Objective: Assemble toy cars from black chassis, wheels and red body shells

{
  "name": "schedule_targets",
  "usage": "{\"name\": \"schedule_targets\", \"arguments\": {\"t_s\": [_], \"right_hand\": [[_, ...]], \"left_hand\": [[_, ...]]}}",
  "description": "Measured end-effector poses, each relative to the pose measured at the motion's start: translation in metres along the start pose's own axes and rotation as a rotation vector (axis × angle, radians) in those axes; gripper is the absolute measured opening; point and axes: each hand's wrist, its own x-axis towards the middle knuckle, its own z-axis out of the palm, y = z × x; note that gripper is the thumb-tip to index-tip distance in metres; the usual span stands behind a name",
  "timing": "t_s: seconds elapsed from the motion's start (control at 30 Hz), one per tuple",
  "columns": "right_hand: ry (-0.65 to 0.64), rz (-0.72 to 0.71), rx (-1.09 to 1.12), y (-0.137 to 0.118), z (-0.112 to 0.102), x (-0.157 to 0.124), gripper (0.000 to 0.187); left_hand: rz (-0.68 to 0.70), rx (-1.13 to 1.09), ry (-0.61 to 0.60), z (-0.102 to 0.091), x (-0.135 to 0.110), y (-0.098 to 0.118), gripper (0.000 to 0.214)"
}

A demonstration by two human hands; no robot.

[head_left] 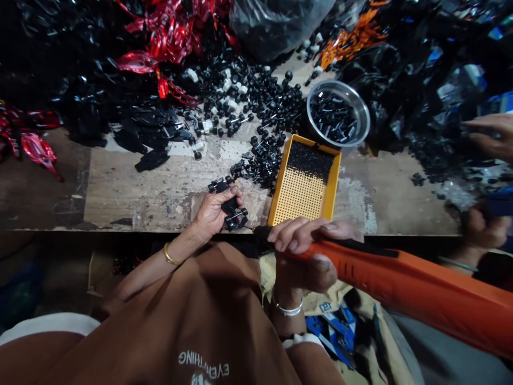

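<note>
My left hand (pixel 212 211) is closed round a black toy car chassis (pixel 228 205) with wheels at both ends, held over the table's front edge. In my right hand (pixel 304 240) is an orange electric screwdriver (pixel 401 280), fingers wrapped near its black nose. The driver's tip points left, at the lower end of the chassis; whether it touches a screw I cannot tell. Just beyond my right hand lies a yellow perforated tray (pixel 302 195) with many small black screws heaped at its far end.
A clear round tub (pixel 339 113) of small dark parts stands behind the tray. Piles of black wheels (pixel 276 101), red shells (pixel 172 37) and orange parts (pixel 352 37) cover the back. At right are another person's hands (pixel 491 136). A bag of blue pieces (pixel 334 331) sits below.
</note>
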Motion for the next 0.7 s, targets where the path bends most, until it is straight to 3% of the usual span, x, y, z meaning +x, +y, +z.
{"name": "schedule_targets", "arguments": {"t_s": [0.13,0.4,0.5,0.63,0.7], "right_hand": [[0.003,0.047,-0.017,0.007,0.000,-0.004,0.026],[0.014,0.038,-0.010,0.015,-0.004,-0.011,0.024],[0.065,-0.048,-0.031,0.011,-0.003,-0.008,0.009],[0.144,-0.166,-0.053,0.004,-0.002,0.003,0.019],[0.160,-0.189,-0.043,0.001,-0.001,0.011,0.012]], "left_hand": [[0.042,0.014,0.010,0.002,-0.001,-0.002,0.016],[0.105,0.000,0.035,0.003,0.000,-0.007,0.021],[0.119,0.013,0.039,0.003,-0.001,-0.009,0.025],[0.073,0.086,-0.014,0.001,-0.005,-0.009,0.029],[0.045,0.134,-0.052,0.000,-0.008,-0.009,0.031]]}}
